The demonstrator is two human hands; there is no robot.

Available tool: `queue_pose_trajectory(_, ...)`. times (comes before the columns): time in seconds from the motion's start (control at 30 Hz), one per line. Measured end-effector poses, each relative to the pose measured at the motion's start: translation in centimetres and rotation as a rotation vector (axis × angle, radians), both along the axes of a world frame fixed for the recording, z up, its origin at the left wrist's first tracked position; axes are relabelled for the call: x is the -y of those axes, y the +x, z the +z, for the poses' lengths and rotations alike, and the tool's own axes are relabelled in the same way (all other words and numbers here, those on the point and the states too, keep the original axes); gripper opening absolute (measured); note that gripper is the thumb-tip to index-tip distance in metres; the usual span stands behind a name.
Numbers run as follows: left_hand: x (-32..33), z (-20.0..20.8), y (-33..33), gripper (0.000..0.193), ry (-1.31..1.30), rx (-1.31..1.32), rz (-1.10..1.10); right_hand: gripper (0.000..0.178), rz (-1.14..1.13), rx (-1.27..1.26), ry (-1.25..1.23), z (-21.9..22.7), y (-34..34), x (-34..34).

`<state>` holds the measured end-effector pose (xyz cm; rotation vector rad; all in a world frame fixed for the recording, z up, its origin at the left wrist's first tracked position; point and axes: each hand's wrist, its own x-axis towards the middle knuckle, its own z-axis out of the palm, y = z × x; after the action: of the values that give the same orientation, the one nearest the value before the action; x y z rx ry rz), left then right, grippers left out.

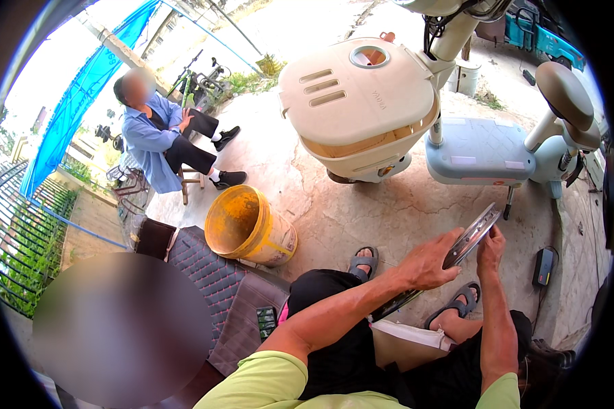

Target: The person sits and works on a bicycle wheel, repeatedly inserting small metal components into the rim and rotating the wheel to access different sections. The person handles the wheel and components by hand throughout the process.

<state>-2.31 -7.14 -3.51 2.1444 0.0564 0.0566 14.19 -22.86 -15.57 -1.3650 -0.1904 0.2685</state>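
Note:
Across my lap slants a long, narrow, shiny metal piece [472, 235] with a groove along it. It looks like a wheel rim seen edge-on, but I cannot be sure. My left hand [431, 261] is closed on its middle, fingers on one side and thumb on the other. Close to its far end, my right hand [491, 251] grips the right edge, with the fingertips partly hidden. Behind my left forearm the near end of the piece drops toward my knees. A pale, white-edged object [416, 332] shows between my legs, below the metal piece.
Ahead stands a pale electric scooter with a large basket [361, 95] and a blue footboard [481, 146]. A yellow bucket [252, 228] sits to the left, near a quilted mat [205, 276]. A seated person [150, 140] is beyond it. A black charger [543, 266] lies right.

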Motion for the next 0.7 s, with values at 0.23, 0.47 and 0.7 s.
queue_pose_trajectory(0.23,0.0,0.2,0.3,0.075,0.054,0.092,-0.003,0.014,0.018,0.065,-0.153,1.2,-2.0,0.5)
queue_pose_trajectory(0.47,0.0,-0.9,0.5,0.077,0.041,0.12,0.01,0.019,0.028,0.296,-0.4,5.7,-5.0,-0.3)
queue_pose_trajectory(0.7,0.3,-1.3,0.8,0.08,-0.001,0.134,0.032,0.016,0.168,0.325,-0.342,7.3,-6.2,-0.7)
